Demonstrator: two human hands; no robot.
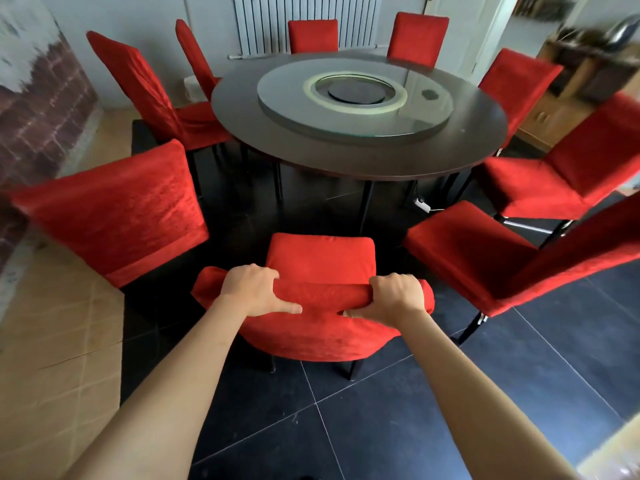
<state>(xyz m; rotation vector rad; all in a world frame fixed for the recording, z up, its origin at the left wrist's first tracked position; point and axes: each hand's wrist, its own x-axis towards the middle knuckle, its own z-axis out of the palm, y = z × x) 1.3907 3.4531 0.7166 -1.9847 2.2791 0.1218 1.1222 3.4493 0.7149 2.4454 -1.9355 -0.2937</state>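
Note:
A chair with a red fabric cover stands right in front of me, its seat pointing toward the round dark table. My left hand grips the top of the chair's backrest on the left side, fingers curled over the far edge and thumb on the near face. My right hand grips the same top edge on the right side in the same way. The chair stands a short way back from the table's near edge, on the dark tiled floor.
Several more red-covered chairs ring the table, one close on the left and one close on the right. A glass turntable sits on the table. A white radiator is on the far wall; a wooden cabinet stands at the right.

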